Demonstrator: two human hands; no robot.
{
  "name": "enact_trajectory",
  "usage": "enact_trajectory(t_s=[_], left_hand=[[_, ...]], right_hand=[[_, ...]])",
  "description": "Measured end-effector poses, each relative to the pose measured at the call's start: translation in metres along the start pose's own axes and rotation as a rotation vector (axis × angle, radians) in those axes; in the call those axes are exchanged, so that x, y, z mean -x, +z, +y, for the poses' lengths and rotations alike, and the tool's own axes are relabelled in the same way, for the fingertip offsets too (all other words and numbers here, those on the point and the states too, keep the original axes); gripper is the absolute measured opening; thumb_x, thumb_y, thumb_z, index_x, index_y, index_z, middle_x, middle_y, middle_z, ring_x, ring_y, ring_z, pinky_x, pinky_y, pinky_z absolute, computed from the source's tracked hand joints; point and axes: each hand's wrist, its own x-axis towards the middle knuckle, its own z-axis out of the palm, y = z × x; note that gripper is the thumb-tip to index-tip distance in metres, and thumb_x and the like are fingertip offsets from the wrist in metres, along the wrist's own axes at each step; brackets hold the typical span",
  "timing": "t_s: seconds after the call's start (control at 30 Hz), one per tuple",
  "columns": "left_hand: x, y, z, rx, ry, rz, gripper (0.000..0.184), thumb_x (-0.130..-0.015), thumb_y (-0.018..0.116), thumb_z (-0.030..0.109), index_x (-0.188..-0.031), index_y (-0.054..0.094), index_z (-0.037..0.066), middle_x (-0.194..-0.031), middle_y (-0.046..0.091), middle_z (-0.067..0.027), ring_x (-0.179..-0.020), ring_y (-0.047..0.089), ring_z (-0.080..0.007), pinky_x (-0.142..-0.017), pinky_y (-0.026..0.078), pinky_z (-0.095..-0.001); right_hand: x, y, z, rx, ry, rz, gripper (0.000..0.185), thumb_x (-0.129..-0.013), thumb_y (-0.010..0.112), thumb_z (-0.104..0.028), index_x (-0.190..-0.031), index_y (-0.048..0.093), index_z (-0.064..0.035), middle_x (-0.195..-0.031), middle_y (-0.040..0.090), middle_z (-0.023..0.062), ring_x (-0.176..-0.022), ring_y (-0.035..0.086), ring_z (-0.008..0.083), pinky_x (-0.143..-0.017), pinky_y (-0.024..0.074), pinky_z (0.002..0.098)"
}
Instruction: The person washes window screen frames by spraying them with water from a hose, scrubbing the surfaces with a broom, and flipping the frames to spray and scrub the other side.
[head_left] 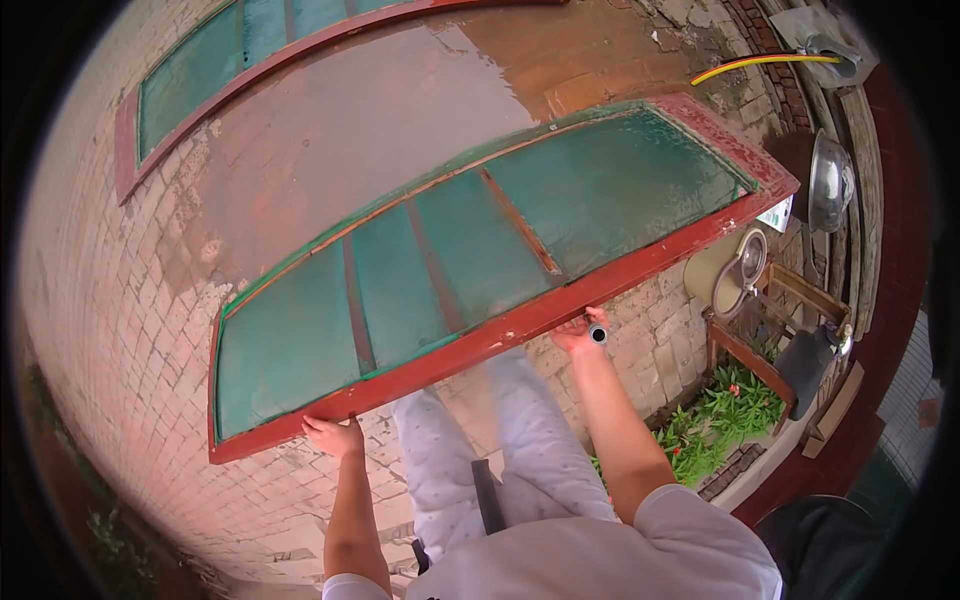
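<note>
"How's each grip?"
"The left hand holds the near edge of the red-framed panel, toward the left; the right hand holds it farther right."
"And the panel?"
"Mid-scene, over brick paving."

I see, from my remote end, long panel: green sheeting in scuffed red frame, three crossbars (rightmost barer, browner). Near side raised above brick paving, right end farther out.
</note>
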Motion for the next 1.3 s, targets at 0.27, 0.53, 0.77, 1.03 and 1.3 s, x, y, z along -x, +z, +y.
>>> enact_trajectory(t_s=[0.27, 0.53, 0.77, 1.03, 1.3], left_hand=[[0.03, 0.093, -0.01, 1.755, -1.523, -0.473, 0.07, -0.085, 0.043, 0.062, -0.134, 0.034, 0.013, -0.13, 0.043, -0.0109, -0.113, 0.048, -0.0269, -0.092, 0.045, -0.044], [0.053, 0.14, -0.012, 1.754, -1.451, -0.414, 0.061, -0.09, 0.039, 0.057, -0.132, 0.039, 0.012, -0.129, 0.046, -0.0063, -0.11, 0.05, -0.0247, -0.088, 0.047, -0.0417], [0.066, 0.151, -0.009, 1.725, -1.39, -0.43, 0.064, -0.09, 0.036, 0.059, -0.132, 0.038, 0.012, -0.13, 0.046, -0.0059, -0.113, 0.048, -0.023, -0.092, 0.045, -0.0396], [0.08, 0.17, 0.021, 1.748, -1.431, -0.435, 0.064, -0.09, 0.027, 0.061, -0.133, 0.039, 0.016, -0.132, 0.047, -0.0013, -0.117, 0.048, -0.022, -0.095, 0.044, -0.0398], [0.088, 0.186, 0.057, 1.742, -1.534, -0.408, 0.07, -0.088, 0.023, 0.066, -0.134, 0.039, 0.016, -0.137, 0.041, -0.0039, -0.123, 0.041, -0.0276, -0.102, 0.036, -0.0466]], right_hand=[[-0.06, -0.07, -0.002, 0.241, -0.012, 0.113, 0.02, -0.057, 0.057, -0.019, -0.076, 0.054, -0.0134, -0.078, 0.057, 0.0012, -0.076, 0.053, 0.0196, -0.075, 0.0438, 0.0377], [-0.094, -0.099, -0.002, 0.326, 0.028, 0.217, 0.035, -0.052, 0.057, -0.015, -0.086, 0.056, -0.0085, -0.1, 0.057, 0.0091, -0.097, 0.052, 0.0273, -0.091, 0.0381, 0.045], [-0.111, -0.112, -0.015, 0.184, 0.069, 0.141, 0.034, -0.048, 0.059, -0.014, -0.081, 0.057, -0.0116, -0.09, 0.059, 0.005, -0.087, 0.053, 0.0257, -0.081, 0.0423, 0.0445], [-0.102, -0.063, -0.02, 0.155, -0.024, 0.14, 0.026, -0.062, 0.053, -0.024, -0.086, 0.054, -0.0116, -0.088, 0.057, 0.0072, -0.086, 0.052, 0.0267, -0.079, 0.0429, 0.0421], [-0.103, -0.071, -0.042, 0.088, -0.087, 0.266, 0.037, -0.065, 0.053, -0.024, -0.095, 0.052, -0.0031, -0.092, 0.057, 0.0101, -0.092, 0.053, 0.0269, -0.087, 0.042, 0.0412]])
